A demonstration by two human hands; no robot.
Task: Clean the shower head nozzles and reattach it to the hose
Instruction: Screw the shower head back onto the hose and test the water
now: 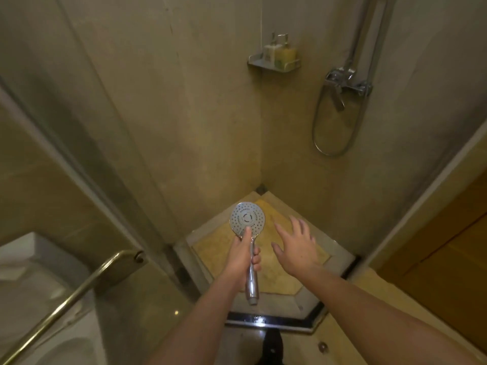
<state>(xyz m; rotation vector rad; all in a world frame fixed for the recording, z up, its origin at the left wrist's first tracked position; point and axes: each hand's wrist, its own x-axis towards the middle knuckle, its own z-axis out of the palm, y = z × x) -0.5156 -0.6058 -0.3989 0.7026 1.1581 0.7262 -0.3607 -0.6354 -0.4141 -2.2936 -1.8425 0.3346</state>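
the left hand (241, 255) grips the detached shower head (247, 225) by its handle, long axis running straight away from the body, nozzle face up, while the right hand (296, 247), fingers spread and empty, hovers just beside it, the hose (330, 151) hanging well beyond on the right.

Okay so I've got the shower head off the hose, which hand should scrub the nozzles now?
Probably the right hand. It is open and empty, hovering beside the shower head, whose nozzle face points up. The left hand grips the handle, thumb on the face's edge, so it is best kept steadying.
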